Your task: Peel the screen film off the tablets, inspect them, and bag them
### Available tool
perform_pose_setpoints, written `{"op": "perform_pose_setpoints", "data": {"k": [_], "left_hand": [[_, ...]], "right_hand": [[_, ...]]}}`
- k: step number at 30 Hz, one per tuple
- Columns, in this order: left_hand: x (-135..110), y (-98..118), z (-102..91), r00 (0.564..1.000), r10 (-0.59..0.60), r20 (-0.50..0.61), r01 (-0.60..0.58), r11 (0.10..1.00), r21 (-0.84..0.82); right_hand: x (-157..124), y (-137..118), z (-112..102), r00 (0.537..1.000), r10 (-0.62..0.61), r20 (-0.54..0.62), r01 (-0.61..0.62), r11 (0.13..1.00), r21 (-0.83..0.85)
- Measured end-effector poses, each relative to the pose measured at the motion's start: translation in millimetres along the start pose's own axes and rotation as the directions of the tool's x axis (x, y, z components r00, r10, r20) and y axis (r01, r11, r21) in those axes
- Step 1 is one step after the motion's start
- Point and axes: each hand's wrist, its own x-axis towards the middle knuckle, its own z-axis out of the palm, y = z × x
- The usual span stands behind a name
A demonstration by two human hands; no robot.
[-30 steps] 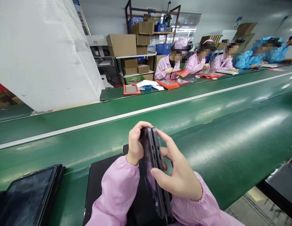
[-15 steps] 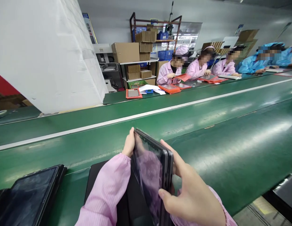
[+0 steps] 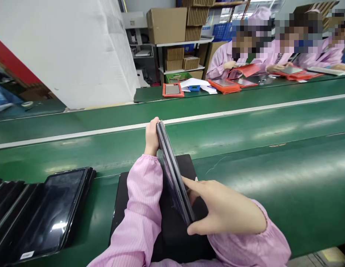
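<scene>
I hold a dark grey tablet [image 3: 172, 174] on edge, tilted, over a black mat [image 3: 172, 237] on the green bench. My left hand [image 3: 151, 137] grips its far top corner, fingers wrapped round the edge. My right hand [image 3: 222, 211] clasps the near lower end, thumb under the corner and fingers along the back. Both sleeves are pink. It may be two tablets pressed together; I cannot tell from this angle.
A row of dark tablets [image 3: 50, 211] leans at the left front. A green conveyor belt [image 3: 244, 126] with a white stripe runs across. Beyond it, people in pink coats [image 3: 225, 59] work on tablets in orange cases [image 3: 172, 90]. Cardboard boxes [image 3: 165, 25] fill shelves behind.
The tablet has turned from showing its screen to nearly edge-on, and my right hand has slid to its near lower corner. My head has tipped down and closer.
</scene>
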Motion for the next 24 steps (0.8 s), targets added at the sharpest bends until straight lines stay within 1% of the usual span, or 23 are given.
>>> {"op": "perform_pose_setpoints", "data": {"k": [2, 4, 6, 9, 13, 18, 24], "left_hand": [[-2.7, 2.8, 1.8, 0.999, 0.039, 0.038, -0.036, 0.998, -0.055], [-5.9, 7.0, 5.2, 0.996, 0.066, 0.067, -0.062, 0.997, -0.054], [-8.5, 10.1, 8.2, 0.994, 0.079, 0.071, -0.077, 0.997, -0.023], [-10.0, 11.2, 10.1, 0.995, 0.088, 0.052, -0.088, 0.996, 0.006], [-10.6, 10.7, 10.3, 0.994, 0.093, 0.053, -0.093, 0.996, 0.001], [-13.1, 15.3, 11.7, 0.994, 0.090, 0.061, -0.089, 0.996, -0.017], [-24.1, 30.3, 17.3, 0.986, 0.106, 0.132, -0.101, 0.994, -0.043]], "right_hand": [[1.3, 7.6, -7.8, 0.997, -0.074, -0.024, 0.076, 0.995, 0.060], [-0.1, 13.7, -13.3, 0.989, -0.125, -0.084, 0.132, 0.988, 0.084], [-2.1, 17.3, -15.9, 0.981, -0.139, -0.135, 0.150, 0.986, 0.069], [-3.7, 18.9, -15.8, 0.974, -0.146, -0.174, 0.152, 0.988, 0.021], [-3.4, 18.5, -14.4, 0.969, -0.169, -0.181, 0.171, 0.985, -0.003], [-4.3, 17.3, -15.1, 0.967, -0.187, -0.171, 0.194, 0.981, 0.026], [-11.0, 13.0, -14.9, 0.971, -0.184, -0.149, 0.186, 0.983, -0.003]]}}
